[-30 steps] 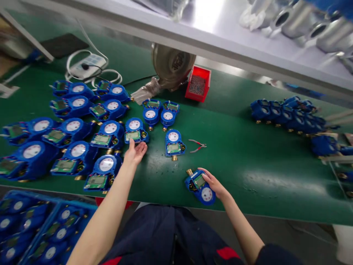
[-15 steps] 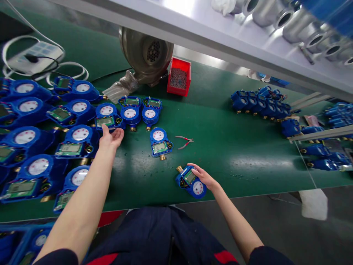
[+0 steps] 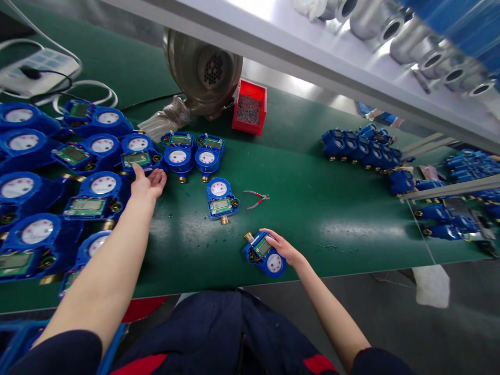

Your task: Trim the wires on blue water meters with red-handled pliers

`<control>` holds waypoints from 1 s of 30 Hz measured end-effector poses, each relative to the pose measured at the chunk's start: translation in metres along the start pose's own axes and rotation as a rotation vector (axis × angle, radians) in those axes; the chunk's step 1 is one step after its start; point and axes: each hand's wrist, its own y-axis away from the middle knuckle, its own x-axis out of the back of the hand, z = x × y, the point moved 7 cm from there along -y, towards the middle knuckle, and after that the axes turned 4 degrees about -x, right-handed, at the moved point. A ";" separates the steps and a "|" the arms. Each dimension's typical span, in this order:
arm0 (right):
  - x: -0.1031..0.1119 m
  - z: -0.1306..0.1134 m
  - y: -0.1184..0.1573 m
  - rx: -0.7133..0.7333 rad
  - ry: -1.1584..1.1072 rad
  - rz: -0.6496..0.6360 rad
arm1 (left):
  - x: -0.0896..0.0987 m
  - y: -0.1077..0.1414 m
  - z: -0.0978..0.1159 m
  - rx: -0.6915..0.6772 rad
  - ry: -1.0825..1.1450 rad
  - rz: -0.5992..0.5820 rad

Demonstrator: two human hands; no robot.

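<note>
My right hand [image 3: 283, 247] grips a blue water meter [image 3: 274, 263] near the bench's front edge, thumb beside its small display and brass end pointing up-left. At the left, my left hand [image 3: 148, 183] has its fingers apart, and its thumb touches the lower edge of another water meter [image 3: 138, 143] with an exposed green circuit board. A single water meter [image 3: 219, 188] lies between the hands, dial up. Red-handled cutting pliers [image 3: 257, 199] rest to its right. Two more water meters [image 3: 177, 156] stand side by side behind it.
Rows of meters [image 3: 37, 230] fill the left side, partly behind my left forearm. A blower [image 3: 203, 73] and a red bin [image 3: 250, 107] of small parts stand at the back. Another line of meters [image 3: 358, 148] sits at right. A shelf [image 3: 273, 47] with metal fittings overhangs the bench [image 3: 297, 208].
The whole view has shifted slightly, so the bench items appear farther left. Both hands stay at the same meters, with little visible change in their grip.
</note>
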 end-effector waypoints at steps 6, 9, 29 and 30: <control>0.001 0.000 0.001 0.020 0.003 -0.003 | 0.030 0.068 -0.037 0.012 -0.106 0.028; 0.001 -0.001 0.001 0.032 0.000 -0.012 | 0.056 0.140 -0.085 0.091 -0.266 -0.004; 0.020 0.033 0.012 -0.052 -0.060 -0.040 | 0.039 0.355 -0.260 0.461 -0.702 -0.533; 0.021 0.038 0.013 -0.076 -0.064 -0.020 | 0.038 0.356 -0.263 0.465 -0.698 -0.535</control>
